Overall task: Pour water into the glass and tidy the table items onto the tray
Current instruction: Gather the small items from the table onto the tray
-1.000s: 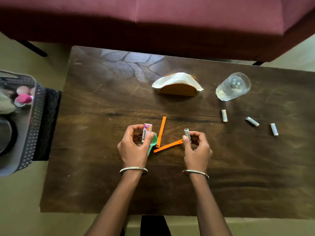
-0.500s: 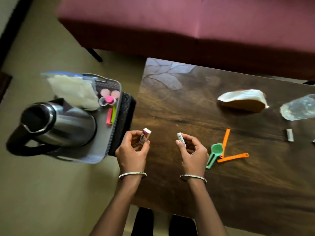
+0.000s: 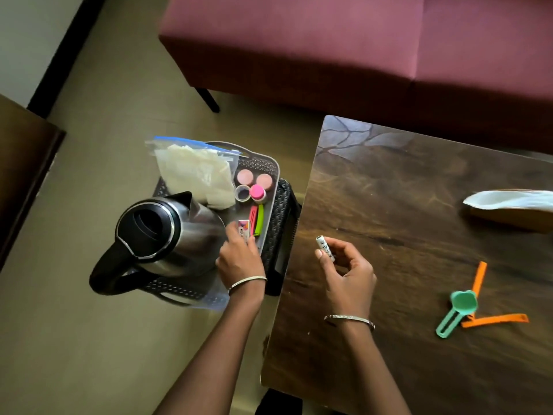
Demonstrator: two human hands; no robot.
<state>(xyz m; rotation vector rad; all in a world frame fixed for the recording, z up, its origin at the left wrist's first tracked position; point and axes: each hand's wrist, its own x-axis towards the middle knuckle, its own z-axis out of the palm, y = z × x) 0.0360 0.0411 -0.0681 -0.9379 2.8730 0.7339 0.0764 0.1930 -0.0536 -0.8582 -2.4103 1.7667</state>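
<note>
My left hand is over the grey tray left of the table and holds a small white eraser box down on the tray floor beside the steel kettle. My right hand hovers above the table's left part and pinches a small white cylinder between thumb and fingers. A green spoon and two orange clips lie on the wooden table to the right. The glass is out of view.
The tray sits on a black stool and also holds a zip bag, small round pots and pink and green clips. A napkin holder stands at the table's right edge. A maroon sofa runs behind.
My view has swung left. My left hand has carried the eraser box from above the table edge onto the tray. My right hand still holds the cylinder over the table.
</note>
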